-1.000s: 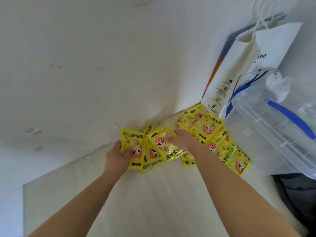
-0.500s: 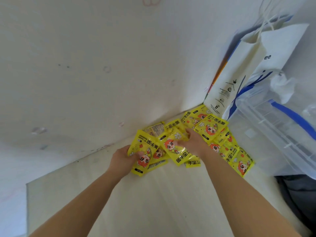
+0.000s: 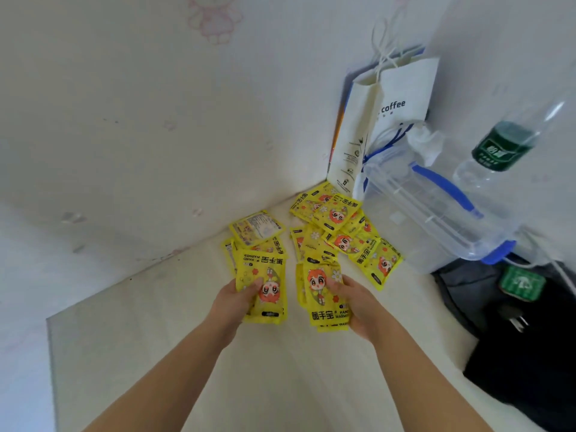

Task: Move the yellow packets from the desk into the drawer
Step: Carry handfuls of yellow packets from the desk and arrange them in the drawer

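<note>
Two stacks of packets: left stack [image 3: 268,277] gripped in left hand [image 3: 232,302], right stack [image 3: 319,294] in right hand [image 3: 358,304], fingers curled round each, over tabletop [image 3: 249,385]. Loose packets [image 3: 343,232] heaped beside box [image 3: 436,219].

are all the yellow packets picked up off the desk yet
No, a loose pile of yellow packets lies on the desk beside the clear box.

- Setting: a home room, at a desk [image 3: 187,353] corner.
- Wallpaper [image 3: 215,17] printed with pale pink rabbits.
- Household clutter: coffee bag [image 3: 402,98], clear storage box [image 3: 436,219], water bottle [image 3: 498,145].
</note>
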